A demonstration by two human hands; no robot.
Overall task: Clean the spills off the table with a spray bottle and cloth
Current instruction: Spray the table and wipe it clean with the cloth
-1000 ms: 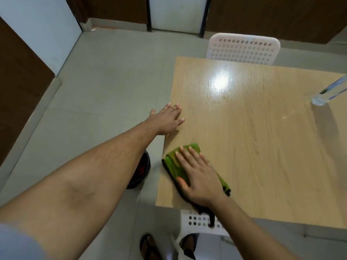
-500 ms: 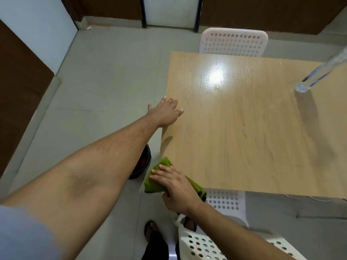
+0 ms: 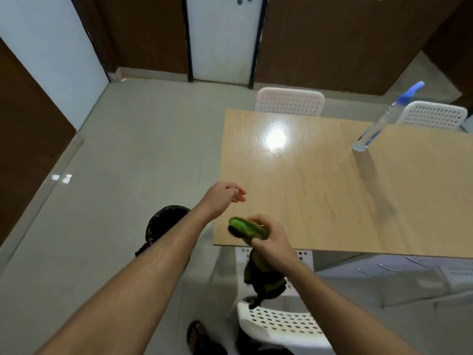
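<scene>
My right hand [image 3: 268, 242] grips the green cloth [image 3: 245, 229] at the near left corner of the wooden table [image 3: 320, 188]; part of the cloth hangs below the table edge. My left hand [image 3: 225, 196] hovers just off the table's left edge with fingers loosely curled, holding nothing. The clear spray bottle [image 3: 384, 119] with a blue top stands at the far right of the table, far from both hands.
A black bin [image 3: 163, 224] stands on the floor left of the table, under my left forearm. A white perforated chair [image 3: 279, 324] is below my right arm; two more white chairs [image 3: 289, 101] stand behind the table. My sandalled foot [image 3: 202, 336] shows at the bottom.
My right hand has drawn the cloth off the table corner, bunched it and lifted it. My left hand has left the table edge and hangs in the air. The view has pulled back.
</scene>
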